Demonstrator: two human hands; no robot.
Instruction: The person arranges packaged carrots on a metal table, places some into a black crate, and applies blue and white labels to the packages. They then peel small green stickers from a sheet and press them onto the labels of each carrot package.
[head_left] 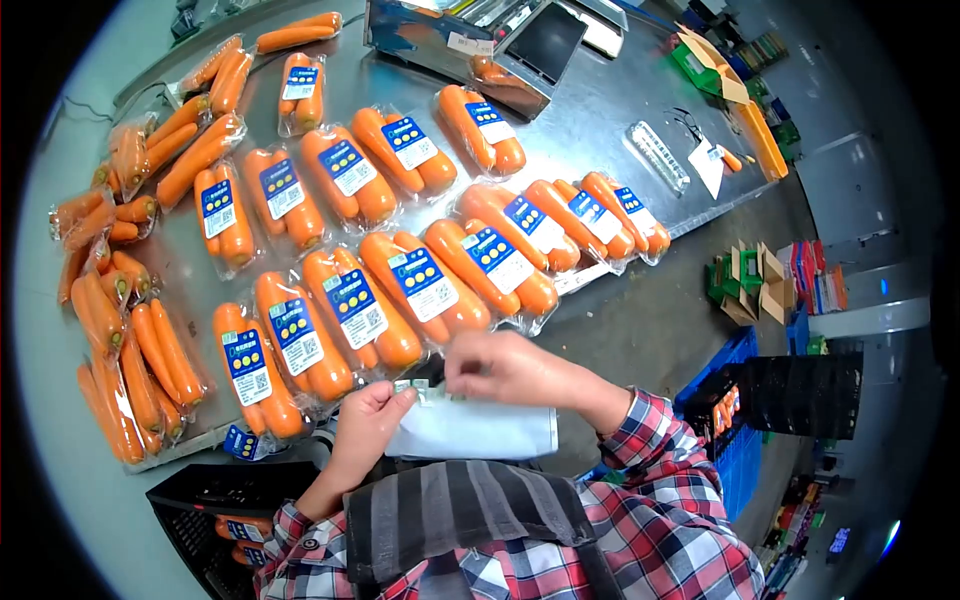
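My left hand pinches the left edge of a white sheet in front of my body, thumb on top beside small green-and-white stickers. Over the sheet's upper edge, my right hand is closed, its fingertips together and slightly blurred; whatever they hold is too small to make out. Just beyond both hands lie rows of wrapped carrot packs with blue-and-white labels. The nearest are one carrot pack and another carrot pack. Small green stickers show on labels in the front row.
More bagged carrots without visible labels are piled along the left of the metal table. A metal machine with a dark panel stands at the back. Below left is a black crate with carrot packs; blue crates stand at right.
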